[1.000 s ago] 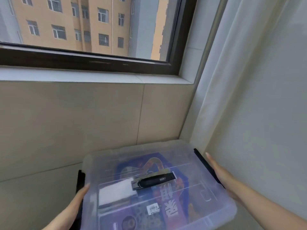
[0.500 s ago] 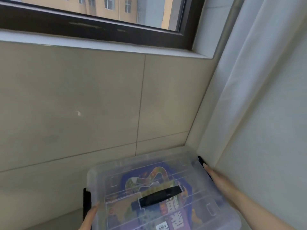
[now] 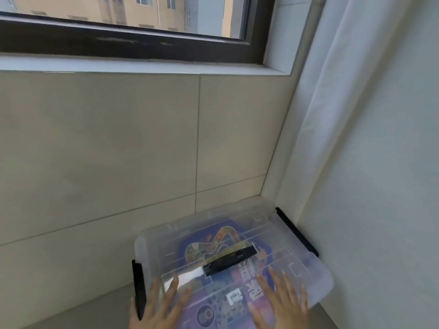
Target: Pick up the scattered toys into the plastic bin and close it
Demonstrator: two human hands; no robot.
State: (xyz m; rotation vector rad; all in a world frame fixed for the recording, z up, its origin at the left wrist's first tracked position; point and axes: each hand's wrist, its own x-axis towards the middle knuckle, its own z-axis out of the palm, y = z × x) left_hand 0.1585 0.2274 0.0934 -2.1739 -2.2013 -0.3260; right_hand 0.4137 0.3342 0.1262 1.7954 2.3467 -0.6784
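The clear plastic bin (image 3: pixel 306 262) stands on the floor in the corner, its see-through lid (image 3: pixel 166 243) on top with a black handle (image 3: pixel 229 260) across the middle. Black latches sit on its left side (image 3: pixel 139 288) and right side (image 3: pixel 297 230). A colourful toy board (image 3: pixel 213 236) shows through the lid. My left hand (image 3: pixel 161 305) lies flat on the lid's near left part, fingers spread. My right hand (image 3: pixel 280 302) lies flat on the near right part, fingers straight.
A tiled wall (image 3: pixel 118 150) rises behind the bin under a dark-framed window (image 3: pixel 133 41). A white curtain (image 3: pixel 332 115) hangs at the right, close to the bin's right latch. Tiled floor (image 3: pixel 83 305) lies to the left.
Both hands left the bin's side latches and now lie flat on top of the lid. The view has tilted down a little and the bin sits lower in the corner.
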